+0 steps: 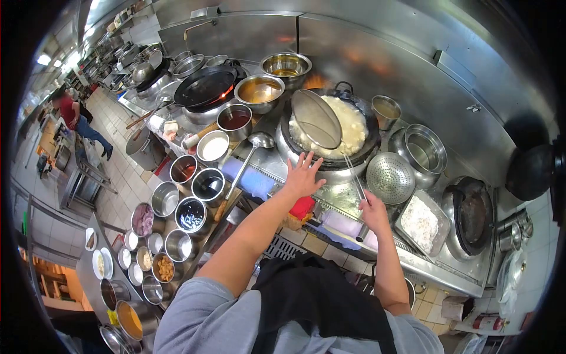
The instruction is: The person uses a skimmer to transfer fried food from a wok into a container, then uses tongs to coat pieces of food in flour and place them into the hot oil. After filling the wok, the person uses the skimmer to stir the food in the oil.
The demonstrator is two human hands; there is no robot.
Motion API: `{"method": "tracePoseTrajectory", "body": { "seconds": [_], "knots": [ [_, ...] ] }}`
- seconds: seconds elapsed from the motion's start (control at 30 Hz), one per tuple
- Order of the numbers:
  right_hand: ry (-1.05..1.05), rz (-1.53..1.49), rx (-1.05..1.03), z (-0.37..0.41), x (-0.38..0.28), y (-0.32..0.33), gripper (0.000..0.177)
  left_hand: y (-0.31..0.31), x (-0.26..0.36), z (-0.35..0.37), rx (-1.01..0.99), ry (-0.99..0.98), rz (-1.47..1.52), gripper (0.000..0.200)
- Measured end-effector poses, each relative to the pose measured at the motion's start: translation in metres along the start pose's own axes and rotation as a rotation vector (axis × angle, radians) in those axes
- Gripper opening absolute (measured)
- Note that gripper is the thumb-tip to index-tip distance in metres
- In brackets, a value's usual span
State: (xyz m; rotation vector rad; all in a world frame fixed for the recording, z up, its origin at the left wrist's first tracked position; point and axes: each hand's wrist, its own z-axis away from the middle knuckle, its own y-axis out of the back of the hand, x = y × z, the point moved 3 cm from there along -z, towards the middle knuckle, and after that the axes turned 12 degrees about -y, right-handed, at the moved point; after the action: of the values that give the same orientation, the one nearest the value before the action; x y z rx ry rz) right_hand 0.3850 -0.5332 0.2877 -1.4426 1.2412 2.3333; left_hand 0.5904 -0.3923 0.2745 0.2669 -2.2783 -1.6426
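My left hand (305, 175) is spread at the near rim of a wok (372, 141), its fingers apart and holding nothing. In the wok, pale food (348, 121) sits in foaming oil. A round mesh strainer (316, 118) is tilted over the left part of the wok. My right hand (372, 210) is closed round the handle of a thin metal utensil (355, 180), whose far end reaches the wok's near edge. Just beyond my right hand lies a perforated ladle (390, 178), and right of it a tray of white powder (420, 223).
Pots of sauces (207, 184) and a metal ladle (260, 140) are on the left. A black wok (206, 85) and bowls of oil (259, 91) stand at the back left. Another wok (471, 215) is at the right. A person (71, 115) is far left.
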Motion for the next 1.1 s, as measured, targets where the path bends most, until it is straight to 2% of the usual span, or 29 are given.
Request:
{"method": "tracePoseTrajectory", "body": {
  "seconds": [0.13,0.23,0.4,0.47,0.53,0.77,1.1],
  "knots": [
    [0.057,0.034,-0.031,-0.008,-0.005,-0.003,0.036,0.002,0.013,0.001,0.079,0.055,-0.029,0.068],
    [0.085,0.061,-0.015,-0.008,-0.006,0.000,0.036,-0.003,0.015,0.000,0.176,0.004,-0.107,0.065],
    [0.098,0.050,0.002,0.003,-0.014,0.007,0.035,0.010,0.017,-0.002,0.093,0.025,-0.080,0.064],
    [0.003,0.018,-0.080,0.004,-0.012,0.007,0.036,0.014,0.019,-0.002,0.050,0.041,-0.063,0.063],
    [0.027,0.034,-0.058,0.000,-0.005,0.002,0.036,0.016,0.019,-0.003,0.031,0.068,-0.012,0.062],
    [0.060,0.148,0.043,-0.004,-0.004,-0.008,0.037,0.001,0.016,-0.004,0.025,0.061,-0.038,0.060],
    [0.016,0.094,0.021,-0.025,0.015,-0.008,0.035,0.005,0.019,-0.006,0.007,0.069,0.020,0.061]
  ]
}}
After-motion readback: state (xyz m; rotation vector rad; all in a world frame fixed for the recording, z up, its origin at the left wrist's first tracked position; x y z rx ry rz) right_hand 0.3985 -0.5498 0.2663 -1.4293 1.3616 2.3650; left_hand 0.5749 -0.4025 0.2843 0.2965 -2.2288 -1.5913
